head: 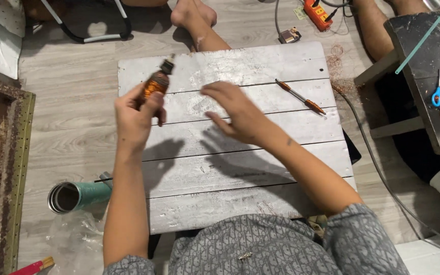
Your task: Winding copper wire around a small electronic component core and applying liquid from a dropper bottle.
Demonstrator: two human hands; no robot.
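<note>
L hand grips copper-wound part | green tin prob. empty

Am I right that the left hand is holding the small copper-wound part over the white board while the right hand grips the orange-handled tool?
Not quite. In the head view the right hand is open and grips nothing; the orange-handled tool lies apart on the white board. The left hand does hold the copper-wound part.

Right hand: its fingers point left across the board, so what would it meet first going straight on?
Probably the left hand, which holds a small copper-wound part. The right hand hovers open over the grey board; nothing lies between them, though height is unclear.
</note>
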